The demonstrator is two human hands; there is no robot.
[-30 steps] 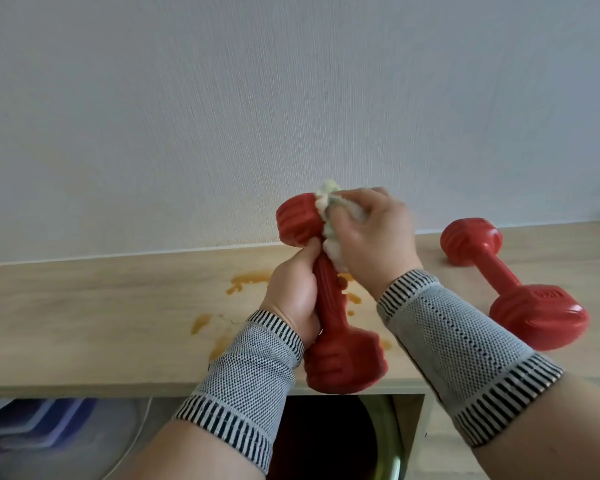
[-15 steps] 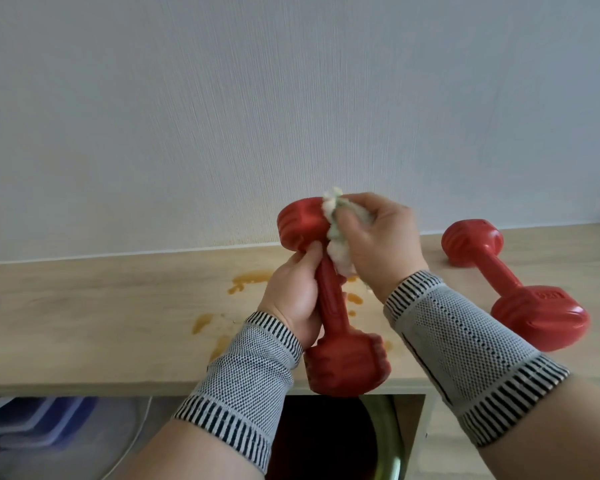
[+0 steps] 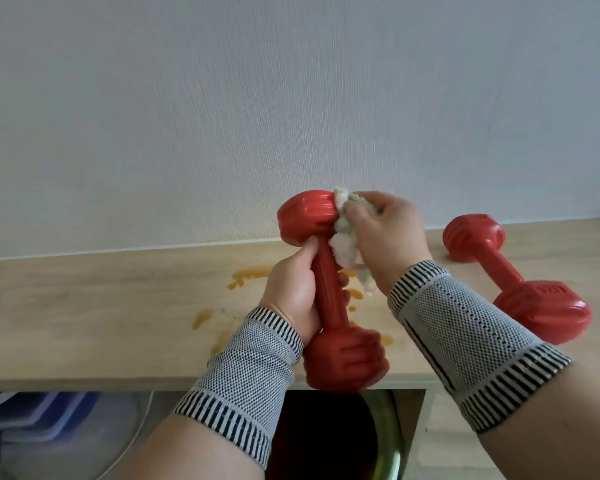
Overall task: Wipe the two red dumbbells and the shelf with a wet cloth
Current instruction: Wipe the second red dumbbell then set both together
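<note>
1. Held red dumbbell [image 3: 329,292] is up off the shelf, near-upright, far head tilted away toward the wall, near head low over the shelf's front edge.
2. Left hand [image 3: 297,289] grips its handle, fingers wrapped round the bar, thumb up by the far head.
3. Right hand [image 3: 383,233] has a wadded white cloth [image 3: 345,244] bunched in curled fingers, pressed against the far head's right side and the top of the handle.
4. Second red dumbbell [image 3: 513,282] lies on its side on the shelf, right of the hands, untouched.
5. Wooden shelf [image 3: 84,306] runs along the wall; orange stains [image 3: 246,275] sit on it below and left of the held dumbbell.
6. Both wrists wear grey knit wrist bands [image 3: 465,337] with striped edges.
</note>
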